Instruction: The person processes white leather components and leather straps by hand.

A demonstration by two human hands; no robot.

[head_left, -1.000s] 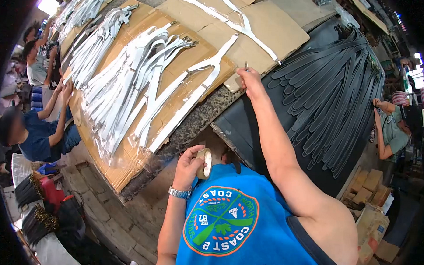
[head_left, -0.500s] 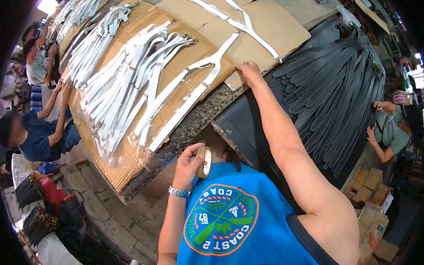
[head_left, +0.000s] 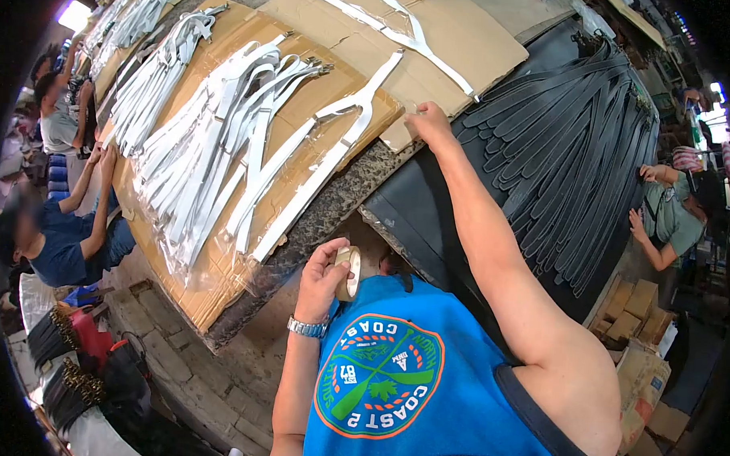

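Observation:
My left hand (head_left: 321, 281), with a metal watch at the wrist, is closed around a roll of tape (head_left: 349, 273) in front of my blue tank top. Stretched forward, my right hand (head_left: 430, 124) has its fingers pinched together at the near edge of a cardboard sheet (head_left: 460, 38); whatever is between them is too small to make out. Left of that hand, a pair of white suspenders (head_left: 359, 115) in clear plastic lies on another cardboard sheet (head_left: 307, 45). A second white pair (head_left: 420, 43) lies beyond it.
A bundle of white suspenders (head_left: 215, 134) fills the left cardboard. Black straps (head_left: 560, 154) fan across a dark surface at right. A person in dark blue (head_left: 75, 234) touches the left edge; another in green (head_left: 667, 214) stands by the straps. Cartons (head_left: 631, 310) sit at lower right.
My view has shifted slightly. My right hand's fingers have changed pose a little at the cardboard edge. The tape roll stays in my left hand.

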